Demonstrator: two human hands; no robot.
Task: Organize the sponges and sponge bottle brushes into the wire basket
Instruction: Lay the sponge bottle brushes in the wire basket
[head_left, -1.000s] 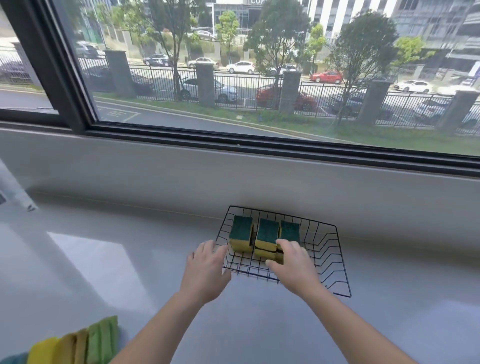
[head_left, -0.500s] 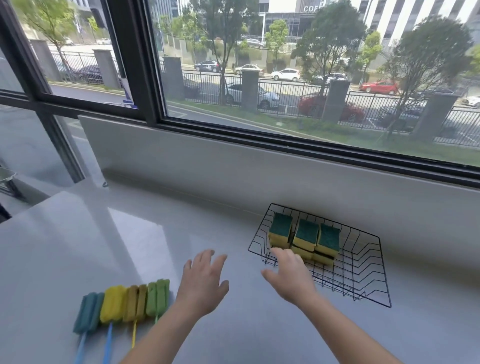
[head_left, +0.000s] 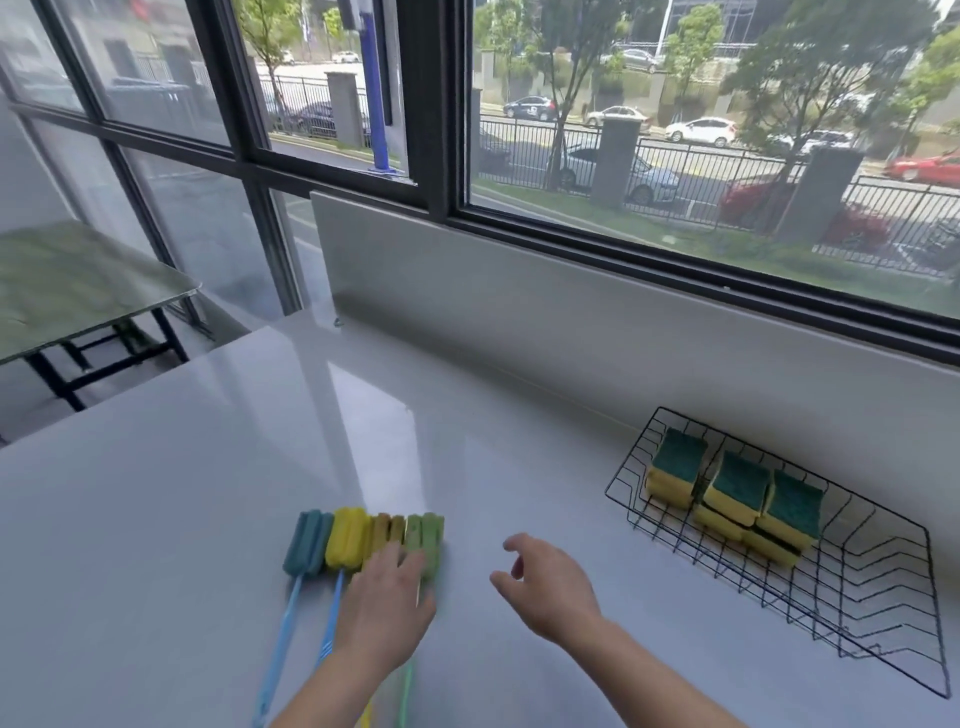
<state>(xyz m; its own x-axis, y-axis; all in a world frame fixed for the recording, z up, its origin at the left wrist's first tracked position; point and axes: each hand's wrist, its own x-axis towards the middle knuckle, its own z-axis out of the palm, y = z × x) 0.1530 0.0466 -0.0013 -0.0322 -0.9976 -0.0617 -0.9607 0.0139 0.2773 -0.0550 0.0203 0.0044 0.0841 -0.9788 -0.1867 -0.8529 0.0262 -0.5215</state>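
Left hand (head_left: 387, 605) palm-down, fingers straight and laid over the right-hand heads of the sponge bottle brushes (head_left: 345, 540); right hand (head_left: 553, 590) just right of them, fingers loosely curled, holding nothing, both forearms bare.

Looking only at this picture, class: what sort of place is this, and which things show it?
Likely a ground-floor workroom or canteen beside a street: a long white counter runs under a wide black-framed window, parked cars stand just outside, and a table stands at the left.
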